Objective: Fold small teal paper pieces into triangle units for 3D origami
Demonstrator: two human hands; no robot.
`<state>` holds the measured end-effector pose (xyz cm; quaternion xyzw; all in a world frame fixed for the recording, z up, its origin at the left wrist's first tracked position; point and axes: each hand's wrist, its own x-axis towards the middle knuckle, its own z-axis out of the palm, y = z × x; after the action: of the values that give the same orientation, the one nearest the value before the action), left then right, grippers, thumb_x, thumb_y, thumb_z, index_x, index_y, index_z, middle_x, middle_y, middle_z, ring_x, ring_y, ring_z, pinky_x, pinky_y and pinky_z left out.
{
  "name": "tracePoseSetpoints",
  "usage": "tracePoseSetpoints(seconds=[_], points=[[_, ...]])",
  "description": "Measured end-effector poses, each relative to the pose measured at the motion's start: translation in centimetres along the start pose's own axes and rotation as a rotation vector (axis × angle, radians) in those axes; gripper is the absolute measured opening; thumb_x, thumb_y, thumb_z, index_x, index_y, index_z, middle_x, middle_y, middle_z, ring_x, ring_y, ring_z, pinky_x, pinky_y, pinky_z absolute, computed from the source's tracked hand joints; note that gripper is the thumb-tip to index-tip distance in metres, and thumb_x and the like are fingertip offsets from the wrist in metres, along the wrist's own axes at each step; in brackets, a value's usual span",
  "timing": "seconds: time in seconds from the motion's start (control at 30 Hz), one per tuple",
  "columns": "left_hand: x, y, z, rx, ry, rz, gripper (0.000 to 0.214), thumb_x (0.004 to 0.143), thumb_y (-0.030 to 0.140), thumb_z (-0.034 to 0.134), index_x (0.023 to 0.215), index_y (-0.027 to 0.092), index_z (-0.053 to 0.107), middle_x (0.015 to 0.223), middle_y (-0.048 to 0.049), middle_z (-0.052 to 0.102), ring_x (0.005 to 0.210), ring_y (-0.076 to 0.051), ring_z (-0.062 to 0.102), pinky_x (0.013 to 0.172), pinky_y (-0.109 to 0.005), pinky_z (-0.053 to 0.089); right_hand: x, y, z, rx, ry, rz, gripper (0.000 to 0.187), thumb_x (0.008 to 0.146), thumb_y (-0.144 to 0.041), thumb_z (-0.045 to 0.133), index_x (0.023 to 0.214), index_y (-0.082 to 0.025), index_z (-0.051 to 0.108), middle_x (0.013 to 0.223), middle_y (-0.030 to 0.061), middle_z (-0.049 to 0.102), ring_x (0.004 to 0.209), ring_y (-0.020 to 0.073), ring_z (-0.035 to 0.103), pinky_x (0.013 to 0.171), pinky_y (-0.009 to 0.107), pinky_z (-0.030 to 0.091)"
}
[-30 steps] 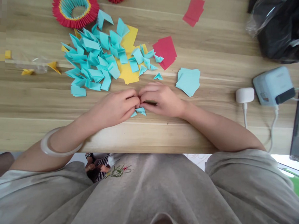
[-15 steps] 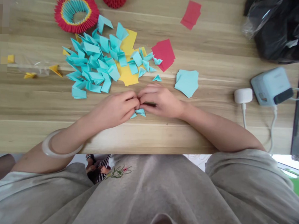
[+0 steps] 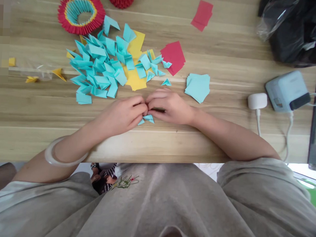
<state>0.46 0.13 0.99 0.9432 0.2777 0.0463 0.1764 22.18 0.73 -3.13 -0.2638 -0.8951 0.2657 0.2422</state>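
Fingers (image 3: pixel 139 109) nearly closed, tight on folded turquoise paper (image 3: pixel 149 118)

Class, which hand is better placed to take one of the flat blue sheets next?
Probably the right hand: the flat blue sheets lie close beyond it; the left hand is farther away.

No text, brand or number is reading clearly. The pale blue box (image 3: pixel 285 91) is showing a faint, blurred marking (image 3: pixel 296 82), the black bundle (image 3: pixel 285 45) is bearing an illegible white patch (image 3: pixel 309 45), and the embroidery (image 3: pixel 125 181) on the shirt (image 3: pixel 157 201) is forming no certain letters.
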Motion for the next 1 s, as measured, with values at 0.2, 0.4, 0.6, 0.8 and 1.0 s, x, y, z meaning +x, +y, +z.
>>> tracePoseSetpoints(seconds=[0.2,0.4,0.6,0.8,1.0], points=[[-0.04,-0.31,0.53,-0.009,0.058,0.039,0.028,0.095,0.020,0.033,0.090,0.017,0.061,0.091,-0.0057,0.059,0.075,-0.015,0.058,0.067,-0.027,0.046,-0.05,0.03,0.00,0.004,-0.033,0.017,0.024,0.097,-0.030,0.046,0.091,-0.016,0.064,0.098,0.0029,0.065,0.093,0.0121,0.056,0.087,0.029,0.040],[-0.04,-0.36,0.76,-0.014,0.079,0.051,0.029,0.094,0.018,0.034,0.089,0.015,0.062,0.091,-0.0065,0.059,0.076,-0.016,0.059,0.068,-0.028,0.046,-0.06,0.06,0.06,0.018,-0.033,0.024,0.022,0.096,-0.030,0.048,0.092,-0.016,0.065,0.100,0.0029,0.065,0.094,0.0123,0.057,0.087,0.029,0.040],[-0.11,-0.41,0.71,0.000,0.078,0.056,0.029,0.095,0.018,0.035,0.090,0.014,0.063,0.092,-0.0070,0.059,0.078,-0.017,0.060,0.069,-0.028,0.047,-0.10,0.24,0.25,0.028,0.003,0.004,0.021,0.095,-0.030,0.050,0.092,-0.014,0.064,0.100,0.0036,0.066,0.093,0.0123,0.058,0.086,0.029,0.042],[-0.13,-0.42,0.77,0.016,0.071,0.053,0.029,0.094,0.018,0.035,0.090,0.014,0.063,0.091,-0.0071,0.058,0.078,-0.017,0.059,0.069,-0.029,0.047,-0.11,0.22,0.22,0.023,0.008,-0.009,0.023,0.096,-0.030,0.048,0.091,-0.015,0.064,0.099,0.0029,0.065,0.092,0.0117,0.057,0.086,0.029,0.042],[-0.11,-0.33,0.59,0.018,0.039,0.042,0.029,0.094,0.019,0.034,0.091,0.014,0.062,0.093,-0.0074,0.058,0.080,-0.018,0.059,0.070,-0.029,0.048,-0.15,0.29,0.30,-0.002,0.001,-0.008,0.024,0.097,-0.031,0.047,0.092,-0.015,0.064,0.100,0.0028,0.065,0.093,0.0113,0.057,0.086,0.029,0.042]])
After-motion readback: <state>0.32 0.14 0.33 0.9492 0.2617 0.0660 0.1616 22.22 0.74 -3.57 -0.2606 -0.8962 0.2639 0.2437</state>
